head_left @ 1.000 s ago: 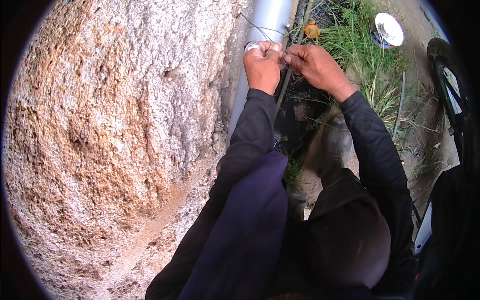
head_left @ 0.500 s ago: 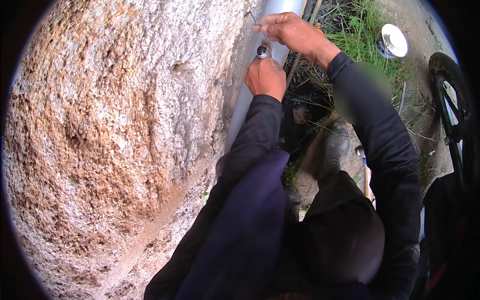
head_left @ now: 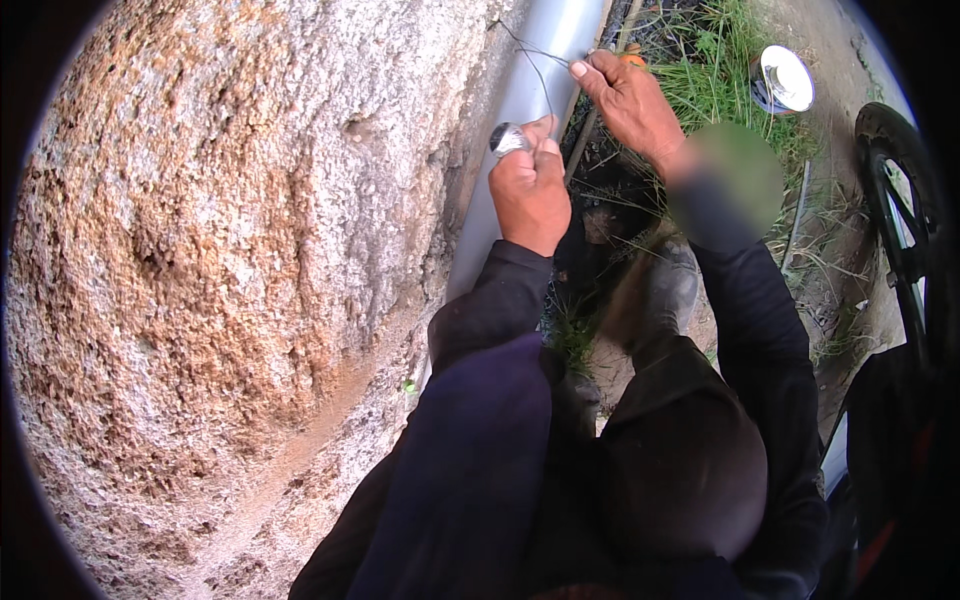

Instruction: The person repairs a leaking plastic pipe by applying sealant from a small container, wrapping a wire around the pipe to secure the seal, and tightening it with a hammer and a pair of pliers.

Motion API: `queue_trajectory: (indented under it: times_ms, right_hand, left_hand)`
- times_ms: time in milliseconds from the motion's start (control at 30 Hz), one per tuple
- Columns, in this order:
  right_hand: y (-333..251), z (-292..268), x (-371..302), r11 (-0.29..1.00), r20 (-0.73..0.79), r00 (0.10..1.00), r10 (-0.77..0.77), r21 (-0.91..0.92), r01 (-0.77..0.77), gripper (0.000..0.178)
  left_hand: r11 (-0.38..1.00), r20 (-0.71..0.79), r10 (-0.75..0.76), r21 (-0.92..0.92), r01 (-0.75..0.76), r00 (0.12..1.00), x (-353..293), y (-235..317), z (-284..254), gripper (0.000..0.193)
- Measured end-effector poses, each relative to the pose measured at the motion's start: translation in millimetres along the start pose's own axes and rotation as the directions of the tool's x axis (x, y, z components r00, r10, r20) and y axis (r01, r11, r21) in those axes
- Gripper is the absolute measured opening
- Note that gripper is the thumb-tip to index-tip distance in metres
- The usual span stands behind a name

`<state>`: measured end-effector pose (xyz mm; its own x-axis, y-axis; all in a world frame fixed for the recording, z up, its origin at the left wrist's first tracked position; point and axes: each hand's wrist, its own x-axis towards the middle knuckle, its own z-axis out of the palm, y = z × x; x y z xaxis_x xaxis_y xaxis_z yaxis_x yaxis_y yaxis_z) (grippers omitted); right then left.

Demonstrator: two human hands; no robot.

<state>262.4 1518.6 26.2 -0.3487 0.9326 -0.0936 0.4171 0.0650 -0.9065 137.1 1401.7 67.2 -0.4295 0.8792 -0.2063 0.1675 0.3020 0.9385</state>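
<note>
A smooth grey pipe [head_left: 545, 70] runs along the foot of a rough stone wall. Over it stretches a thin dark wire [head_left: 535, 50], coming from the wall side. My right hand [head_left: 630, 105] pinches this wire at the pipe's right edge between thumb and fingers. Another strand of it curves down to my left hand [head_left: 533, 195]. That hand is closed over the pipe, around a metal tool [head_left: 509, 139] with a silver, rounded end; the rest of it is hidden, so its kind is unclear.
The rough stone wall [head_left: 230, 230] fills the left side. Grass [head_left: 715, 60] grows right of the pipe, with a round white-topped can [head_left: 787, 78] beyond. A black wheel [head_left: 900, 200] stands at far right. My boot [head_left: 675, 285] is below the grass.
My right hand has moved right and slightly down, drawing the wire across the pipe. My left hand has come down slightly, and the silver-ended tool has tilted left.
</note>
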Motion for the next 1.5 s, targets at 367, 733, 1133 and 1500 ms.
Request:
queue_trajectory:
  times_ms: [367, 733, 1133, 1500]
  right_hand:
    - [11.9, -0.5, 0.1, 0.97, 0.127, 0.978, 0.163, -0.203, -0.135, 0.026]
    - [-15.5, -9.8, 12.3, 0.859, 0.362, 0.932, 0.03, 0.468, -0.209, 0.017]
    - [-25.7, -2.9, 20.6, 0.957, 0.567, 0.805, -0.174, -0.095, 0.273, 0.013]
    - [-48.2, -25.0, 36.5, 0.237, 0.401, 0.909, -0.115, -0.878, 0.417, 0.019]
  left_hand:
    - [0.771, 0.208, 0.323, 0.508, -0.384, 0.924, 7.7, -13.6, 7.7, 0.038]
    - [0.749, 0.228, 0.363, 0.505, -0.429, 0.903, 106.3, -42.2, 7.8, 0.055]
    - [0.754, 0.226, 0.471, 0.399, -0.522, 0.853, 116.0, -54.8, 6.3, 0.045]
    - [0.816, 0.232, 0.353, 0.398, -0.42, 0.906, 111.3, -37.9, 6.7, 0.058]
